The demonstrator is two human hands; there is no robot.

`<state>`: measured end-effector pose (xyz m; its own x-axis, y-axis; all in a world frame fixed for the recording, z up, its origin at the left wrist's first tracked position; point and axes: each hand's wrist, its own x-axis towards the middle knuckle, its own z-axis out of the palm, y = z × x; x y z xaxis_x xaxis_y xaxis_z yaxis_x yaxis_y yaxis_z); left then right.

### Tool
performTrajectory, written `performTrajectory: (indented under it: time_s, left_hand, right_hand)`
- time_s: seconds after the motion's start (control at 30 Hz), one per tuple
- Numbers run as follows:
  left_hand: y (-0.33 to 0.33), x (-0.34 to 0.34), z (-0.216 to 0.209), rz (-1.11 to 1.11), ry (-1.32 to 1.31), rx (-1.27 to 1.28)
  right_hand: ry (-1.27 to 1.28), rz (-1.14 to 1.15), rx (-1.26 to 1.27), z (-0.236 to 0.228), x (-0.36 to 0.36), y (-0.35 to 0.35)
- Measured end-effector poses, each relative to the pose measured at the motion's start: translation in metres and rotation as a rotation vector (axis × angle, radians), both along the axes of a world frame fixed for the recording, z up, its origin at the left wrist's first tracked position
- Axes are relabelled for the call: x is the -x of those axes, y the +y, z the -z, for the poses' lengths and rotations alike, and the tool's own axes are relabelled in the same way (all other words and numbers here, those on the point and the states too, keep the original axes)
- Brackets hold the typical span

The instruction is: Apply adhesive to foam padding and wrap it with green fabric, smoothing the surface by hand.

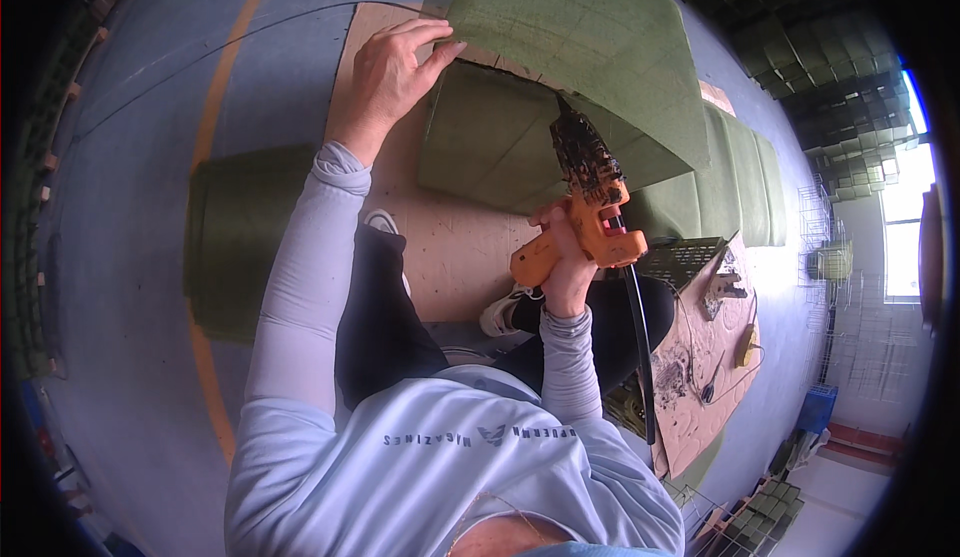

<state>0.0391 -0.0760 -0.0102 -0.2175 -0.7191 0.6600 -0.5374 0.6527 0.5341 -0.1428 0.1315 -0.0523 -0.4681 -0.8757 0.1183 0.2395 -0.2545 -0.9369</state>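
My right hand is wrapped around the handle of an orange hot glue gun. Black glue is caked over the front of the gun, and its nozzle points up and away from me. A long black glue stick trails out of the back. The nozzle tip meets a seam between a raised green translucent mesh panel and a green panel below it. At the raised panel's left edge, my left hand pinches it between thumb and fingertips.
Brown cardboard lies under the work. Another green piece rests on the floor at left. More green panels lie at right. A glue-stained cardboard sheet by my right knee carries a yellow-handled tool. A thin cable crosses the floor.
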Motion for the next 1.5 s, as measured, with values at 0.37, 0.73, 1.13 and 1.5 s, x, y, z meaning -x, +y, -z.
performTrajectory:
  time_s: [0.37,0.73,1.13,1.5]
  left_hand:
    - [0.001,0.0,0.0,-0.013,-0.007,0.007]
    - [-0.001,0.0,0.003,0.0,-0.002,0.017]
    - [0.0,0.0,0.001,-0.004,0.014,-0.006]
    - [0.0,0.001,0.001,-0.008,0.001,0.025]
  right_hand:
    - [0.042,-0.003,-0.041,-0.006,-0.007,-0.002]
    - [0.052,-0.01,-0.063,-0.003,-0.014,-0.009]
    - [0.003,0.031,-0.002,-0.004,0.003,0.0]
    - [0.104,-0.028,-0.058,-0.003,-0.007,-0.007]
